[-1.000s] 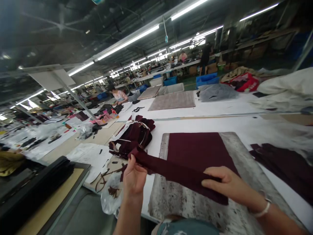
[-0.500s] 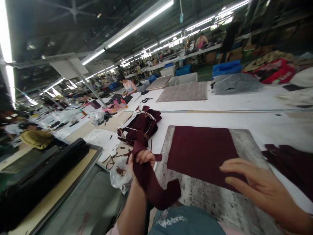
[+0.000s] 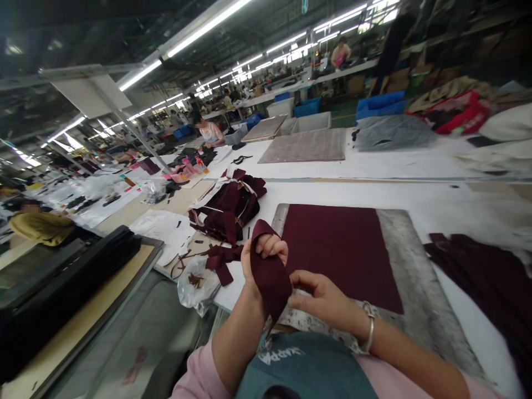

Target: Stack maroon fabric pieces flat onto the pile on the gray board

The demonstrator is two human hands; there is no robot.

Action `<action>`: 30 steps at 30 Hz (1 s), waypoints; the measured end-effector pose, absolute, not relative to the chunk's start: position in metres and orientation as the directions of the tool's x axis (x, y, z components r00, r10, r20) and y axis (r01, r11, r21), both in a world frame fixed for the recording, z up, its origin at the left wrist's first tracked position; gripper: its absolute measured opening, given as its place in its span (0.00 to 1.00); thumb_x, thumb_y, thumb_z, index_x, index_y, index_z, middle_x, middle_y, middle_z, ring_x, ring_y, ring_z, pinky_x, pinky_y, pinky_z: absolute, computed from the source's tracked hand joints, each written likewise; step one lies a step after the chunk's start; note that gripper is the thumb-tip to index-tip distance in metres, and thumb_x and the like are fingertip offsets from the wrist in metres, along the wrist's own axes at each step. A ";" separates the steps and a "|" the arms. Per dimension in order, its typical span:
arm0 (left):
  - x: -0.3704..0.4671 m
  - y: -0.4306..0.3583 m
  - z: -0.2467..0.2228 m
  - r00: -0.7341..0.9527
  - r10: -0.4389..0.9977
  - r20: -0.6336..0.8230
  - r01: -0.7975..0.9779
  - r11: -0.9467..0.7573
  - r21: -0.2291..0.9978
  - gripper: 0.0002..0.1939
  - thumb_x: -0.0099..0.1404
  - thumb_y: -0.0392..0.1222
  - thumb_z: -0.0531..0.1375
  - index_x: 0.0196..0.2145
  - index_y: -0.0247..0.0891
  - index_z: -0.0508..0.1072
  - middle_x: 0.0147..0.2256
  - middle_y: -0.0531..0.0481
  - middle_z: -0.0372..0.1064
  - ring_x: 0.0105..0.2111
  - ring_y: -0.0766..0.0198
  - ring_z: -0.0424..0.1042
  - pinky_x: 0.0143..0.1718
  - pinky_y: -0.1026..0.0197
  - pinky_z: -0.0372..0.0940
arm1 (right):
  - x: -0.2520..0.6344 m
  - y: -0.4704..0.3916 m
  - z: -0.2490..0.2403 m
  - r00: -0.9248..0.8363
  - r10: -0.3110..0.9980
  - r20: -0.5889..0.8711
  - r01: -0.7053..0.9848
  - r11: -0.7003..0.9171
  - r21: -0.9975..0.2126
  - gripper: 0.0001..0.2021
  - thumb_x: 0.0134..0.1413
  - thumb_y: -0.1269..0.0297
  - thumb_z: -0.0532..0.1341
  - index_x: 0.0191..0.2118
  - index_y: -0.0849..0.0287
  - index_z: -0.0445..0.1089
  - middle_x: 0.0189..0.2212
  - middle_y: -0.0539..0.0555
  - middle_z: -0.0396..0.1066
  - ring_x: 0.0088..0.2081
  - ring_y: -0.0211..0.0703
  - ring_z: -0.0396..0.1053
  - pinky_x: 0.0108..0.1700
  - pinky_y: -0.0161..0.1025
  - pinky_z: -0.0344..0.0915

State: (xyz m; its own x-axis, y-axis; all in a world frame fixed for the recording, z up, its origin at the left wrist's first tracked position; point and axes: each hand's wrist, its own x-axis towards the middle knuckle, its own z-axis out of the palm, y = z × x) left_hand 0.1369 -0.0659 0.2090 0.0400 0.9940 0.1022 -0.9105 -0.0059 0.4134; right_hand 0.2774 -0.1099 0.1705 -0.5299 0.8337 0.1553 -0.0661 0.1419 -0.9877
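Note:
My left hand (image 3: 265, 256) is closed round a maroon fabric strip (image 3: 272, 282), which loops over the fingers and hangs down in front of my apron. Just right of the strip is my right hand (image 3: 318, 296), its thumb and fingers curved and apart, fingertips close to the strip's edge; whether they touch it I cannot tell. A large maroon fabric piece (image 3: 336, 249) lies flat on a grey mottled board (image 3: 419, 266) beyond my hands. To the left, a bundle of maroon pieces (image 3: 233, 208) is tied with white strips, and loose maroon strips (image 3: 222, 260) lie in front of it.
A clear plastic bag (image 3: 197, 285) with scraps sits at the table's near edge. Dark rolled material (image 3: 75, 288) lies at the left, more maroon fabric (image 3: 477, 277) at the right. A grey board (image 3: 305, 145) and a plastic-wrapped pile (image 3: 393, 132) lie farther back. Other people are in the background.
My right hand has moved left from over the flat maroon fabric to beside the strip. My left hand has come up and right with the strip. The view has shifted slightly.

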 end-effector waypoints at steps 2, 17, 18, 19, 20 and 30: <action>0.139 -0.065 0.207 0.024 0.995 0.094 -0.894 -0.021 0.448 0.14 0.63 0.36 0.49 0.20 0.40 0.52 0.20 0.57 0.43 0.18 0.72 0.45 0.22 0.68 0.55 | 0.278 -0.112 0.175 -0.505 0.854 0.129 -0.098 0.092 -0.991 0.11 0.49 0.58 0.64 0.29 0.62 0.68 0.28 0.49 0.67 0.33 0.37 0.64 0.38 0.35 0.62; 0.152 -0.055 0.192 0.181 0.983 0.030 -0.975 0.176 0.136 0.14 0.63 0.35 0.53 0.20 0.37 0.55 0.18 0.59 0.51 0.17 0.77 0.53 0.24 0.70 0.57 | 0.310 -0.123 0.192 -0.405 0.914 -0.036 -0.018 -0.048 -0.999 0.14 0.53 0.62 0.60 0.46 0.57 0.69 0.33 0.51 0.70 0.34 0.38 0.67 0.36 0.34 0.64; 0.153 -0.054 0.192 0.179 0.984 0.017 -0.974 0.174 0.147 0.13 0.63 0.36 0.54 0.21 0.36 0.57 0.19 0.58 0.53 0.17 0.78 0.54 0.24 0.70 0.57 | 0.314 -0.121 0.187 -0.407 0.912 -0.055 -0.042 -0.079 -0.996 0.18 0.53 0.61 0.60 0.50 0.56 0.66 0.34 0.51 0.70 0.35 0.39 0.67 0.37 0.35 0.65; 0.154 -0.053 0.193 0.173 0.985 -0.010 -0.969 0.172 0.176 0.11 0.63 0.38 0.55 0.23 0.36 0.60 0.20 0.58 0.56 0.17 0.78 0.56 0.24 0.70 0.58 | 0.318 -0.120 0.180 -0.391 0.918 -0.069 -0.041 -0.092 -0.995 0.21 0.53 0.61 0.60 0.54 0.55 0.63 0.36 0.51 0.70 0.36 0.40 0.68 0.39 0.36 0.66; 0.157 -0.053 0.193 0.156 0.987 -0.049 -0.960 0.163 0.225 0.09 0.62 0.39 0.56 0.25 0.36 0.63 0.21 0.57 0.59 0.19 0.77 0.58 0.25 0.70 0.59 | 0.323 -0.119 0.173 -0.355 0.933 -0.066 -0.006 -0.073 -0.997 0.23 0.54 0.60 0.60 0.56 0.54 0.60 0.38 0.52 0.70 0.38 0.41 0.68 0.41 0.38 0.66; 0.200 -0.067 0.174 0.043 0.999 -0.012 -0.770 0.041 0.637 0.14 0.54 0.33 0.64 0.39 0.39 0.70 0.37 0.52 0.74 0.38 0.65 0.73 0.45 0.61 0.64 | 0.339 -0.112 0.139 -0.264 0.939 0.219 0.208 0.278 -0.938 0.21 0.54 0.55 0.60 0.51 0.59 0.68 0.42 0.55 0.71 0.44 0.47 0.67 0.47 0.40 0.64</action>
